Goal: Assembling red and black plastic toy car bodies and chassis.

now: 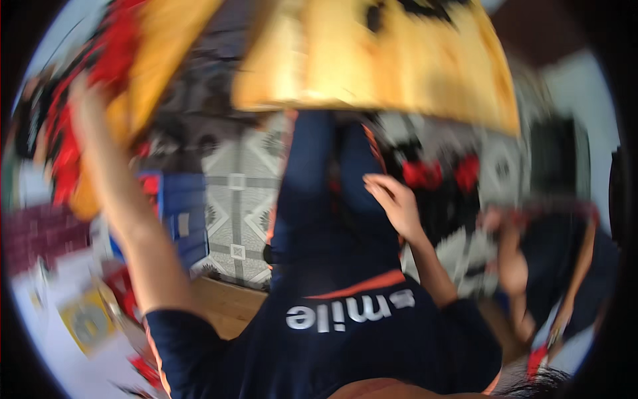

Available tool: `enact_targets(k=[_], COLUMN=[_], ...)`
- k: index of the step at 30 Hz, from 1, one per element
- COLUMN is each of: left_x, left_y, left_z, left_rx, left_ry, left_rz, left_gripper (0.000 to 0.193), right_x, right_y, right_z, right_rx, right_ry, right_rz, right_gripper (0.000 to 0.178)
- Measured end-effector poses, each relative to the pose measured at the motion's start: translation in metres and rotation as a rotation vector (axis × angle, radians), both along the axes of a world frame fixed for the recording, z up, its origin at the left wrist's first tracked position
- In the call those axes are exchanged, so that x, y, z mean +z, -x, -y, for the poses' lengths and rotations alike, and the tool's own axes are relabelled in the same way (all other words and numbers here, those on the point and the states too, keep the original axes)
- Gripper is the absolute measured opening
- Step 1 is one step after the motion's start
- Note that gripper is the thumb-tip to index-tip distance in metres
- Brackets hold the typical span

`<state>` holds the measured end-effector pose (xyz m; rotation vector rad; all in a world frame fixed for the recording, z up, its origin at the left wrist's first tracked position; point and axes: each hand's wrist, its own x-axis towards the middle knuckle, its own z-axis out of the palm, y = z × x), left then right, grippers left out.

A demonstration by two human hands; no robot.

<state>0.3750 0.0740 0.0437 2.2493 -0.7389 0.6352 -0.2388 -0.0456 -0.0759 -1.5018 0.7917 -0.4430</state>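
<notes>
My left arm stretches out to the far left, and my left hand [85, 93] is smeared by motion among red cloth [116, 50]. Its fingers do not show clearly, so any hold on the cloth cannot be made out. Beside it hangs a yellow-orange piece [156, 60], perhaps cloth, also blurred. My right hand [399, 205] hovers over my lap, fingers loosely stretched and holding nothing. In front of me is a yellow wooden tabletop [379, 83] with blurred black pieces [425, 9] near its far side.
A blue crate [189, 216] stands on the patterned tile floor [237, 193] at left. Nearer is a white surface [50, 326] with a yellow square item [86, 322]. Red and black items [422, 174] lie to the right, where another person [551, 266] sits bent over, holding something red.
</notes>
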Motion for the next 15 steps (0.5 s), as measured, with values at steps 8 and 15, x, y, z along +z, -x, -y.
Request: enact_targets(k=[8,15], left_x=[0.116,0.02], left_y=[-0.059,0.317], left_z=[-0.167,0.011], left_rx=[0.192,-0.654], left_ry=[0.548,0.088], left_rz=[0.612,0.61], left_gripper=[0.046,0.072], right_x=[-0.262,-0.353], right_y=[0.099,0.117], right_z=[0.079,0.193], right_rx=[-0.393,-0.537], right_ry=[0.262,0.051], right_rz=[-0.648,-1.043], right_gripper=[0.044,0.085])
